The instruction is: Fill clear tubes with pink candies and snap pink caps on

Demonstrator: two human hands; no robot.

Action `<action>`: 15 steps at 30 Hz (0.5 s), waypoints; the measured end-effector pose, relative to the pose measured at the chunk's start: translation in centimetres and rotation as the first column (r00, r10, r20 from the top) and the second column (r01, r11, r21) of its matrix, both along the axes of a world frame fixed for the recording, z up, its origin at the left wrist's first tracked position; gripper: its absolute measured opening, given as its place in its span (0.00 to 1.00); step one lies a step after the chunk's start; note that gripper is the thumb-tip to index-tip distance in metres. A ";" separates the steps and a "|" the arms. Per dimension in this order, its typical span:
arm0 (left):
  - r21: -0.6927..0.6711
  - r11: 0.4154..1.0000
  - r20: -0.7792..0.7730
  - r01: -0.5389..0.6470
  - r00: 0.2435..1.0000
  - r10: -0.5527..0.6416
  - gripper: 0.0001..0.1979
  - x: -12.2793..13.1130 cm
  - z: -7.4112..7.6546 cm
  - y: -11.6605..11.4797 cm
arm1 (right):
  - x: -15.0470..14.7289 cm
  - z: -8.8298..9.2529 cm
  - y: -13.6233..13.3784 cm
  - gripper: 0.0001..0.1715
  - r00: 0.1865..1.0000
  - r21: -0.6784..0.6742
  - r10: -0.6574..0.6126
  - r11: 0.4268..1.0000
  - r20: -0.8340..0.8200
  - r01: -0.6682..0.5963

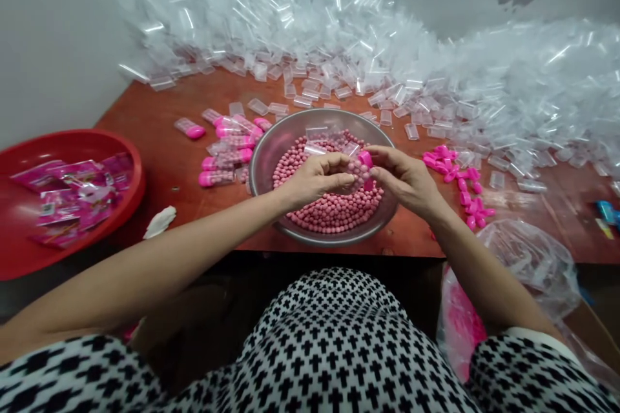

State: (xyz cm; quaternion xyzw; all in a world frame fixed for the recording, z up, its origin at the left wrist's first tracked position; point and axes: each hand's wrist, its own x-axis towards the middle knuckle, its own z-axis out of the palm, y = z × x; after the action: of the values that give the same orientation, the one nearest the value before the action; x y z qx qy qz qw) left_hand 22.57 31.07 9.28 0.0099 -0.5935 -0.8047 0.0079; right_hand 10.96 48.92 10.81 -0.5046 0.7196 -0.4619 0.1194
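Note:
A steel bowl (271,148) of small pink candy balls (329,210) stands at the table's near edge. Both hands hover over it. My left hand (314,177) pinches a clear plastic tube (357,171) filled with pink balls. My right hand (404,177) grips the same tube from the right, its fingers on a pink cap (365,159) at the tube's top. A few empty clear tubes lie on the candy at the bowl's far side.
Filled, pink-capped tubes (227,148) lie left of the bowl. Loose pink caps (460,184) lie to its right. A big heap of empty clear tubes (387,45) lines the wall. A red basin (130,161) with pink packets sits far left, a plastic bag (527,264) lower right.

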 end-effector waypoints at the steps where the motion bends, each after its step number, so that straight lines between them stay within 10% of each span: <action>1: -0.018 1.000 -0.010 0.019 1.000 -0.019 0.19 0.1 0.1 -0.2 | -0.2 0.0 0.0 0.19 0.993 -0.004 0.038 0.999 0.114 -0.037; 5: -0.256 0.966 -0.067 0.034 0.996 -0.053 0.14 0.1 0.6 -1.2 | -1.2 0.8 0.7 0.23 0.964 0.032 0.087 0.995 0.251 -0.098; 9: -0.557 0.829 -0.132 -0.042 0.990 -0.039 0.11 0.0 0.9 -2.2 | -1.5 2.6 1.4 0.25 0.978 0.178 0.195 0.968 -0.075 -0.179; 15: -0.631 0.771 -0.154 -0.087 0.988 -0.014 0.11 -0.2 0.5 -2.2 | -1.5 2.9 0.7 0.29 0.879 0.356 0.364 0.901 -0.310 -0.247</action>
State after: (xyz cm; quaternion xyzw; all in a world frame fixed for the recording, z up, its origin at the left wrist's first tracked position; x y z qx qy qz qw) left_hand 22.42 28.88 9.79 -0.0422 -0.8278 -0.5549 0.0711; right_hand 9.43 49.64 13.68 -0.6658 0.7018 -0.2168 0.1311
